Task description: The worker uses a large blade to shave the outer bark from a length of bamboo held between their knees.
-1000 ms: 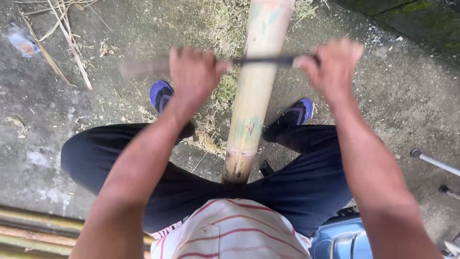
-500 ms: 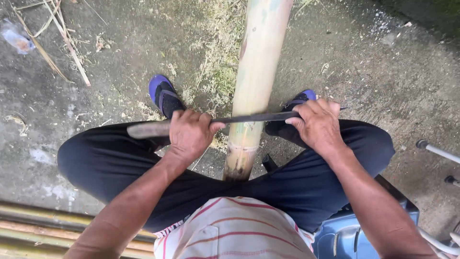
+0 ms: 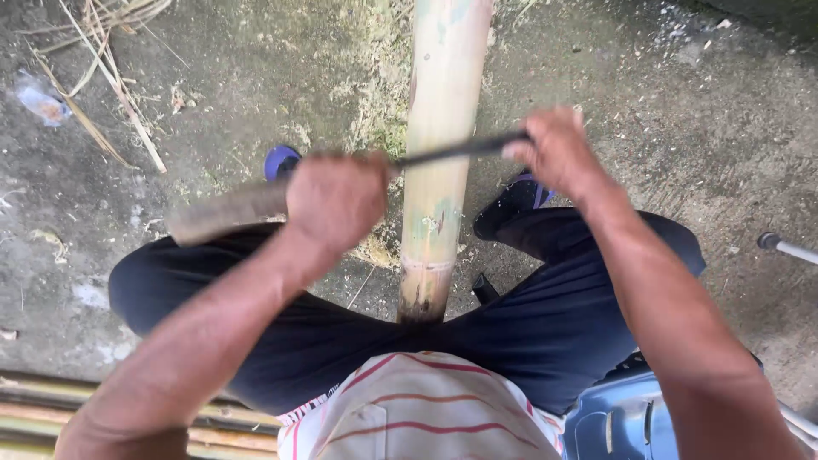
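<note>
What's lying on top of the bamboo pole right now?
A dark blade lies across the bamboo pole, gripped by the left hand and right hand. The hands cover the parts they grip, and the pole's near end disappears between the legs.

- Soft, even daylight, bright with no glare.
- Only faint shadows on the ground (image 3: 213,85).
- The left hand (image 3: 336,200) and right hand (image 3: 554,153) look blurry.
- Edges at 6 o'clock look stretched.
</note>
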